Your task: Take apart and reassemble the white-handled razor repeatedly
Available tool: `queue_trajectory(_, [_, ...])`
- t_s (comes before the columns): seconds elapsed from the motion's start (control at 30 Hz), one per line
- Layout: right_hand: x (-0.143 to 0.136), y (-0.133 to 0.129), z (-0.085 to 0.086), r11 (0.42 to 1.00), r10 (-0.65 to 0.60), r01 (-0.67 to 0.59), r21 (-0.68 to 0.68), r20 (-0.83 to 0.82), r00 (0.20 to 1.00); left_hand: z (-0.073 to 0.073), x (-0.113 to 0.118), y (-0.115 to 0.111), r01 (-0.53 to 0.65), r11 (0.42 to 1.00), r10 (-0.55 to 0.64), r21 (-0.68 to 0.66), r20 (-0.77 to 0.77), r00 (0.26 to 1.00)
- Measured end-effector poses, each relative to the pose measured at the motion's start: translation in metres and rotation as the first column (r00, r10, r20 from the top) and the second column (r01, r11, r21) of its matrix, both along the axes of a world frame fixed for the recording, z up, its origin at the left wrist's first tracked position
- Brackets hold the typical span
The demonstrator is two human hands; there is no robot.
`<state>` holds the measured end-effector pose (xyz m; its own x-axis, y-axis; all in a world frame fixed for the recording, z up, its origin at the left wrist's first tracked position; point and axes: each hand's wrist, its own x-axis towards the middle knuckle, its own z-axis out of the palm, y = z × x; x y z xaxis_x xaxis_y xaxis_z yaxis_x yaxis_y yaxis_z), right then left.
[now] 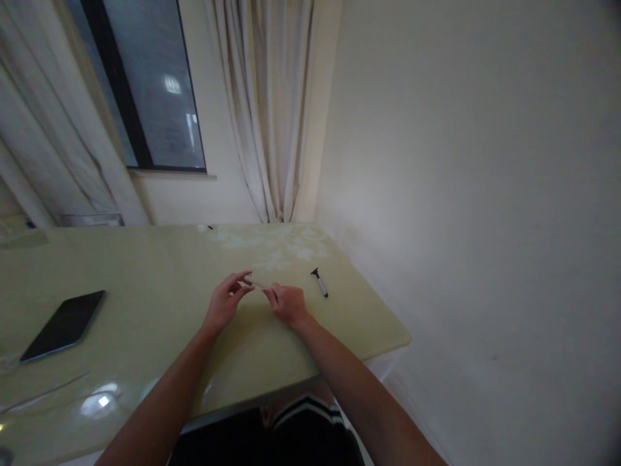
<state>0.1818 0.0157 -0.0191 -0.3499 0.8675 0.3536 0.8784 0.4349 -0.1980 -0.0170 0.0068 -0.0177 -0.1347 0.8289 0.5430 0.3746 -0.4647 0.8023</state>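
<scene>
Above the table's right half, my two hands meet at a thin pale stick (259, 285) with a small dark end; it is too small to tell its exact kind. My right hand (288, 304) is closed, its thumb and fingers pinching the near end of the stick. At the dark end, my left hand (226, 303) has its thumb below and its fingers curled above, around the tip; the exact contact is hard to make out. A razor (319, 283) with a dark head and grey handle lies on the table, just right of my right hand.
The glossy pale green table (160, 278) ends in a rounded corner on the right, close to a bare wall (466, 194). A dark tablet (65, 323) lies at the left. Behind the table hang curtains (272, 103) beside a window (150, 84). A small dark item (210, 227) rests at the back edge.
</scene>
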Motion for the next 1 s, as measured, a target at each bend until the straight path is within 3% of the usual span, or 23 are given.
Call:
queue_trajectory(0.2, [0.001, 0.002, 0.001, 0.998, -0.056, 0.056, -0.015, -0.013, 0.998, 0.003, -0.004, -0.001, -0.024, 1.000, 0.024, -0.009, 0.017, 1.000])
queue_trajectory(0.47, [-0.001, 0.003, -0.002, 0.999, -0.026, 0.025, -0.033, -0.036, 0.999, 0.002, -0.005, -0.003, -0.037, 0.999, 0.037, -0.021, 0.007, 0.999])
queue_trajectory(0.53, [0.001, 0.006, -0.002, 0.996, -0.075, 0.069, -0.061, -0.103, 0.992, 0.002, -0.005, -0.005, -0.038, 0.999, 0.038, -0.017, 0.000, 0.999])
queue_trajectory(0.63, [0.006, 0.011, -0.004, 0.980, -0.194, 0.164, -0.116, -0.338, 0.921, 0.001, -0.002, -0.007, -0.038, 0.999, 0.038, 0.004, -0.019, 0.999])
queue_trajectory(0.77, [0.010, 0.009, -0.009, 0.985, -0.055, -0.066, -0.159, -0.656, 0.753, -0.008, 0.014, -0.011, 0.006, 0.997, 0.006, 0.074, -0.164, 0.986])
queue_trajectory(0.87, [0.005, 0.001, -0.009, 0.957, 0.040, -0.243, -0.156, -0.761, 0.648, -0.016, 0.028, -0.015, 0.040, 0.995, -0.014, 0.094, -0.259, 0.966])
queue_trajectory(0.93, [0.001, -0.003, -0.005, 0.953, 0.055, -0.263, -0.152, -0.765, 0.641, -0.019, 0.034, -0.017, 0.046, 0.995, -0.019, 0.088, -0.283, 0.959])
queue_trajectory(1.0, [0.002, -0.004, 0.001, 0.970, 0.018, -0.193, -0.148, -0.749, 0.663, -0.020, 0.037, -0.018, 0.053, 0.996, -0.032, 0.065, -0.296, 0.955])
